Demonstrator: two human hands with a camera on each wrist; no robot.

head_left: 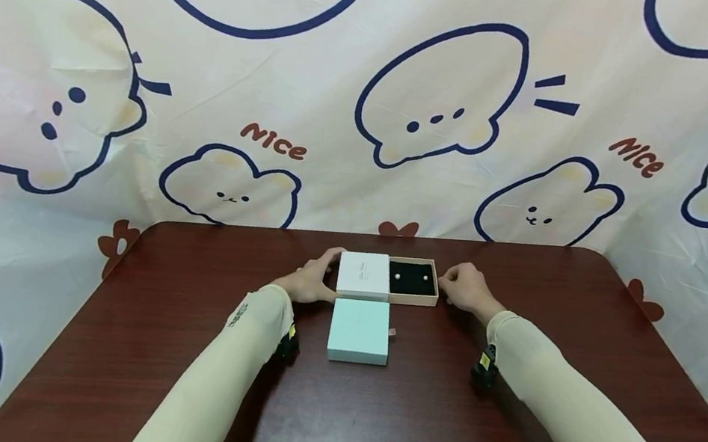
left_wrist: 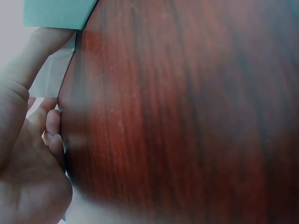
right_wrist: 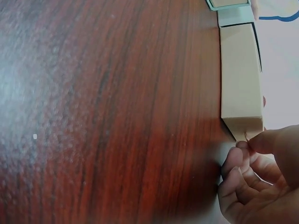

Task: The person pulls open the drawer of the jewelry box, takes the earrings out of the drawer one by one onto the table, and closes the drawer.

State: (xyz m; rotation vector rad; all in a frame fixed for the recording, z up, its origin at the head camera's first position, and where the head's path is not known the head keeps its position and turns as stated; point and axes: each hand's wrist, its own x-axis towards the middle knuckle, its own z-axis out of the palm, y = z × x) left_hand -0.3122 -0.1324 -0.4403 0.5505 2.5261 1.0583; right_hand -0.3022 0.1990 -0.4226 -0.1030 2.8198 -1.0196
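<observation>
A white box sleeve (head_left: 363, 275) lies on the table with its kraft-coloured drawer (head_left: 414, 300) pulled well out to the right. Inside the drawer is a black pad (head_left: 410, 286) bearing two small pearl-like studs. My left hand (head_left: 308, 282) grips the sleeve from its left side, thumb at the near edge and fingers at the far edge. At the drawer's right end, my right hand (head_left: 470, 290) pinches a small pull tab (right_wrist: 246, 136) between thumb and forefinger. Directly in front of the sleeve lies a mint-green box (head_left: 360, 332), its own short tab (head_left: 392, 332) sticking out on the right.
The dark brown wooden table (head_left: 352, 425) reaches back to a cloth backdrop (head_left: 336, 105) with cartoon drawings, which also runs along both sides. A black wrist camera (head_left: 288, 344) sits on the left wrist and another device (head_left: 484, 369) on the right.
</observation>
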